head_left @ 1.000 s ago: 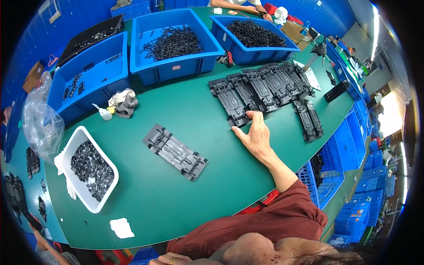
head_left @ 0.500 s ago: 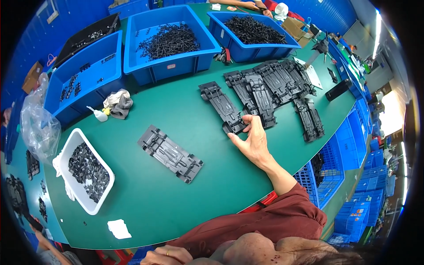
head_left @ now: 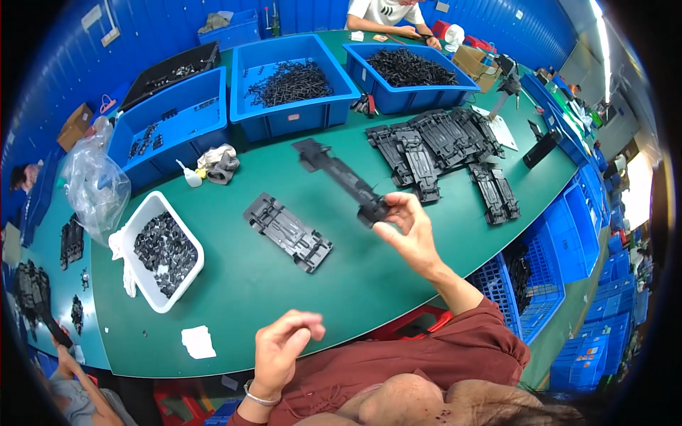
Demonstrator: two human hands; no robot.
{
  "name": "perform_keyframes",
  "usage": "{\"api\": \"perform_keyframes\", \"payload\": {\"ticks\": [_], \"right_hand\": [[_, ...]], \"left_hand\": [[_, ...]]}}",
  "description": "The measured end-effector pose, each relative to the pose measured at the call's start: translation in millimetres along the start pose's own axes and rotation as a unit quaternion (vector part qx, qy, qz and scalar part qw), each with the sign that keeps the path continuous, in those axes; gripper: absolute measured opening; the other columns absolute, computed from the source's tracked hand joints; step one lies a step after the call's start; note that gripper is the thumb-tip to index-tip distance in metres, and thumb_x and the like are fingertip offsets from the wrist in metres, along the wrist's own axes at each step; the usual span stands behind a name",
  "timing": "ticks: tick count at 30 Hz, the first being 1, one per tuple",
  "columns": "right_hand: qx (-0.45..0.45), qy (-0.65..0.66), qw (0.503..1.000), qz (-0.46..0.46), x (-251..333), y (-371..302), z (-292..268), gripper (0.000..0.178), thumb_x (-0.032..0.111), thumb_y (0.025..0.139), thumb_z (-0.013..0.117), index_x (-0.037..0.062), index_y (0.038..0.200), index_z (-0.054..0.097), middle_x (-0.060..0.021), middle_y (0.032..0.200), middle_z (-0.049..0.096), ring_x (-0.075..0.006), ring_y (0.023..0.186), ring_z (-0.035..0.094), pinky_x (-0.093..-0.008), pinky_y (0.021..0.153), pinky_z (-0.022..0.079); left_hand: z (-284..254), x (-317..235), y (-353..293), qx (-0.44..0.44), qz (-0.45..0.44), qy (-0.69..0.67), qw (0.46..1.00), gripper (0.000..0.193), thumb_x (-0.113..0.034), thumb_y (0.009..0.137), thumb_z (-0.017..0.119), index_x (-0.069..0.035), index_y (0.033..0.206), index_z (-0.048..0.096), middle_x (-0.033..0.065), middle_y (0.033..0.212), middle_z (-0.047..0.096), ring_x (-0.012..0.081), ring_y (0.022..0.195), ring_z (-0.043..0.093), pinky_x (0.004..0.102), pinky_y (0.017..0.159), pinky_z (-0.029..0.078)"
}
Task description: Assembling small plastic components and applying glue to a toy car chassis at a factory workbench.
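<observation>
My right hand (head_left: 413, 238) holds a black plastic toy-car chassis (head_left: 347, 180) by its near end, between thumb and fingers. It is lifted and tilted above the green table, slightly blurred. A second chassis (head_left: 287, 231) lies flat to its left, touched by neither hand. Over the table's near edge my left hand (head_left: 283, 348) hangs with its fingers stretched forward and nothing visible in them. To the right of the held piece lies a group of several more chassis (head_left: 444, 140), partly overlapping, with a few (head_left: 494, 192) set nearer.
Along the back stand blue bins of small black parts (head_left: 245, 117) (head_left: 398, 99). A white tub (head_left: 190, 280) of black pieces stands left, near a cloth (head_left: 222, 165) and a small bottle (head_left: 190, 175). A black cylinder (head_left: 543, 148) lies right. Another person's hands (head_left: 419, 35) rest at the far edge.
My right hand has lifted the chassis off the table and tilted it, drawing it away from the group. My left hand has risen from the bottom edge to over the table. The view has shifted slightly.
</observation>
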State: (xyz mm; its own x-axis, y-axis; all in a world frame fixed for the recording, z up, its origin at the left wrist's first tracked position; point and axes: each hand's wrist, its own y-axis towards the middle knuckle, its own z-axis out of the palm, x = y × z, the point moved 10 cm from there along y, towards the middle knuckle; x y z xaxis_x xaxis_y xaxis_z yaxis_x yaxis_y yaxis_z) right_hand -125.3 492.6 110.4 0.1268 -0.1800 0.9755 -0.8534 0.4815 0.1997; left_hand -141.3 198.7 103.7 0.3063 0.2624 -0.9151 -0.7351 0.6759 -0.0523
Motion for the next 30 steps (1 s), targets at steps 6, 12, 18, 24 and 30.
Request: {"api": "perform_keyframes", "payload": {"ticks": [6,12,18,24,30], "right_hand": [[0.167,0.116,0.978,-0.051,38.0,-63.9,117.0,0.068,0.005,0.081,0.083,-0.0007,0.137,0.044,-0.0111,0.132,0.049,-0.0214,0.123,0.054,-0.037,0.108,0.044],[0.214,0.011,0.957,-0.196,65.3,-112.1,210.1,0.07,0.013,0.076,0.087,-0.0016,0.133,0.05,-0.0174,0.128,0.052,-0.0268,0.117,0.057,-0.0377,0.096,0.054],[0.229,-0.032,0.944,-0.235,75.1,-135.2,249.6,0.07,0.012,0.073,0.088,-0.0022,0.131,0.052,-0.0178,0.122,0.055,-0.0291,0.109,0.061,-0.0389,0.09,0.055],[0.277,-0.042,0.923,-0.262,85.8,-152.7,288.9,0.076,0.013,0.067,0.092,-0.0041,0.13,0.052,-0.0208,0.122,0.058,-0.033,0.106,0.06,-0.0385,0.084,0.055],[0.304,-0.077,0.9,-0.303,96.5,-167.6,305.3,0.072,0.014,0.069,0.09,-0.0011,0.129,0.055,-0.0215,0.122,0.057,-0.0357,0.106,0.058,-0.0404,0.084,0.054]], "left_hand": [[-2.8,-2.0,1.8,-0.084,0.141,-0.037,0.986,0.082,-0.053,0.106,0.043,0.001,0.161,0.015,0.019,0.153,0.039,0.0291,0.133,0.046,0.0434,0.113,0.037],[-51.0,-10.3,-47.0,-0.178,0.246,-0.102,0.947,0.074,-0.056,0.109,0.024,-0.001,0.158,0.021,0.017,0.158,0.035,0.0299,0.145,0.037,0.0438,0.122,0.027],[-88.6,-9.2,-66.9,-0.205,0.271,-0.178,0.923,0.086,-0.068,0.102,0.032,-0.004,0.158,0.023,0.0185,0.158,0.036,0.033,0.14,0.045,0.0481,0.118,0.034],[-117.2,0.4,-93.3,-0.229,0.278,-0.225,0.906,0.072,-0.059,0.107,0.017,-0.011,0.16,0.023,0.0153,0.158,0.04,0.0308,0.142,0.044,0.0447,0.119,0.034],[-132.2,-4.2,-110.6,-0.255,0.29,-0.234,0.892,0.075,-0.062,0.106,0.016,-0.008,0.156,0.032,0.0149,0.152,0.047,0.0298,0.136,0.05,0.0462,0.117,0.038]]}}
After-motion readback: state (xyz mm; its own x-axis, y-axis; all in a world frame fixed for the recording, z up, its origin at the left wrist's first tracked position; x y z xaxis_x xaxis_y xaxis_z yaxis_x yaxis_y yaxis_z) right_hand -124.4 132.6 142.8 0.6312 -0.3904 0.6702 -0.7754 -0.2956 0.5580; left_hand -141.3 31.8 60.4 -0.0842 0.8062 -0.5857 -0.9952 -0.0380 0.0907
